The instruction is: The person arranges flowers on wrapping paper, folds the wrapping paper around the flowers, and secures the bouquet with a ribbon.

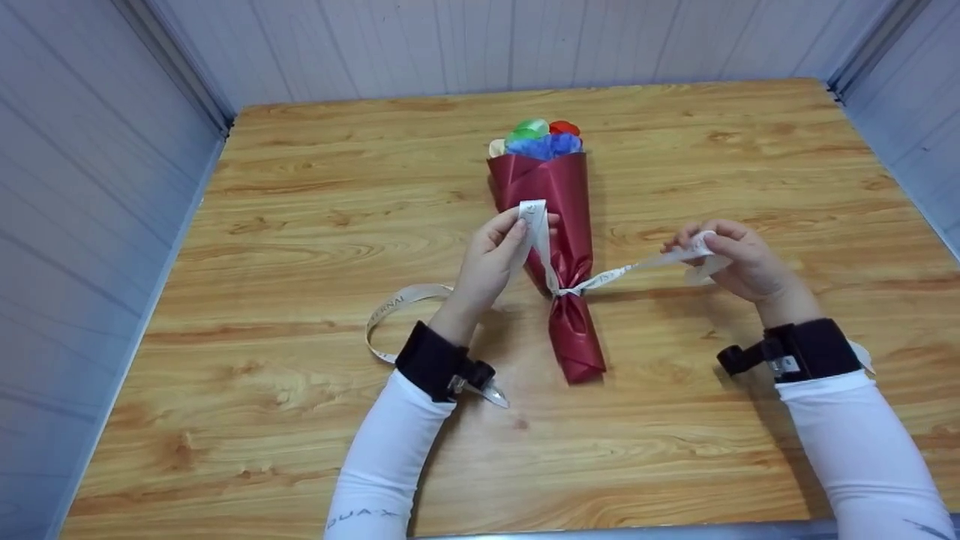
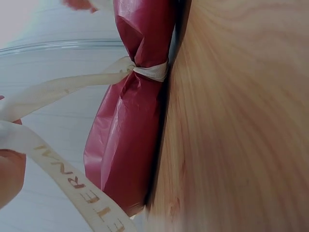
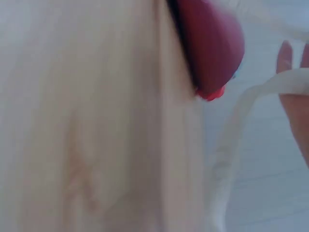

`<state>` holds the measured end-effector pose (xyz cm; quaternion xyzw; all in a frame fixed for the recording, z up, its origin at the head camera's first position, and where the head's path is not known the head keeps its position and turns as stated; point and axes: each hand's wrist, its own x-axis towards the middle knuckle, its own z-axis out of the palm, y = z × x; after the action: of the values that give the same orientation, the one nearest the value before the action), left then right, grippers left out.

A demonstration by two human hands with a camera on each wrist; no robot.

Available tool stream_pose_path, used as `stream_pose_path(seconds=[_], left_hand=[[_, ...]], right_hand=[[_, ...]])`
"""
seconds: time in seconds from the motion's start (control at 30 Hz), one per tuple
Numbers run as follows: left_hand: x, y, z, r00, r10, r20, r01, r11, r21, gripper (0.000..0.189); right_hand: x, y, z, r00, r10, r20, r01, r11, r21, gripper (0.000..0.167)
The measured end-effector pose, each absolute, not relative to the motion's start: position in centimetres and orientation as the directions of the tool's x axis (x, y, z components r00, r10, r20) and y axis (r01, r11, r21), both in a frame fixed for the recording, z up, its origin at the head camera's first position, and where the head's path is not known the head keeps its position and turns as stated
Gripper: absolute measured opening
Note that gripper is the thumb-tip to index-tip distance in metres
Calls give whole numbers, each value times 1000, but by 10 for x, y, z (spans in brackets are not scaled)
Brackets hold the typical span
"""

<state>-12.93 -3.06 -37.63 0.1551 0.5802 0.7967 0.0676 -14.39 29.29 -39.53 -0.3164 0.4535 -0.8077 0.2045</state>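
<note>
A bouquet in dark red wrapping paper (image 1: 551, 187) lies on the table, with green, red, blue and cream flowers (image 1: 532, 142) at its far end. A white printed ribbon (image 1: 604, 278) goes round its narrow waist, knotted or crossed at the front. My left hand (image 1: 491, 259) pinches one ribbon length between thumb and fingers, above the paper. Out to the right, my right hand (image 1: 742, 266) holds the other length, which stretches from the waist. In the left wrist view, the ribbon (image 2: 72, 87) runs from the gathered wrapping paper (image 2: 128, 140); lettering shows on its tail.
A loop of the ribbon's tail (image 1: 386, 307) curls out left of my left forearm. Its pointed end (image 1: 495, 395) shows beside the left wrist strap. Pale panelled walls (image 1: 480, 45) bound the wooden table (image 1: 300, 450) at the back and sides.
</note>
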Motion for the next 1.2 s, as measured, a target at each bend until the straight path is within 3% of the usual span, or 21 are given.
stream_pose_path(seconds=[0.1,0.2,0.3,0.4,0.6,0.83,1.03,1.2], left_hand=[[-130,-28,-376,-939,296,177,80,-310,947,35],[-130,-25,-375,-940,293,173,87,-285,955,34],[-130,-24,-375,-946,278,166,88,-274,958,32],[-129,-24,-376,-950,267,160,84,-273,958,30],[-128,-22,-377,-951,267,156,87,-255,963,29],[-129,-19,-373,-958,243,150,88,-246,965,27],[-129,-18,-373,-951,258,172,95,-287,953,18],[-128,-19,-373,-949,259,180,94,-311,946,13]], right_hand=[[-140,283,-378,-777,-565,278,-110,-314,-943,28],[-139,270,-357,-808,-544,225,-276,12,-961,23],[-145,250,-339,-842,-515,160,-371,338,-865,19],[-160,225,-329,-878,-467,105,-378,542,-751,24],[-188,171,-340,-897,-441,26,-321,611,-723,22],[-199,142,-361,-842,-533,-83,-335,637,-694,22],[-200,140,-370,-834,-537,124,-483,603,-635,19],[-190,149,-358,-892,-376,251,-422,493,-761,20]])
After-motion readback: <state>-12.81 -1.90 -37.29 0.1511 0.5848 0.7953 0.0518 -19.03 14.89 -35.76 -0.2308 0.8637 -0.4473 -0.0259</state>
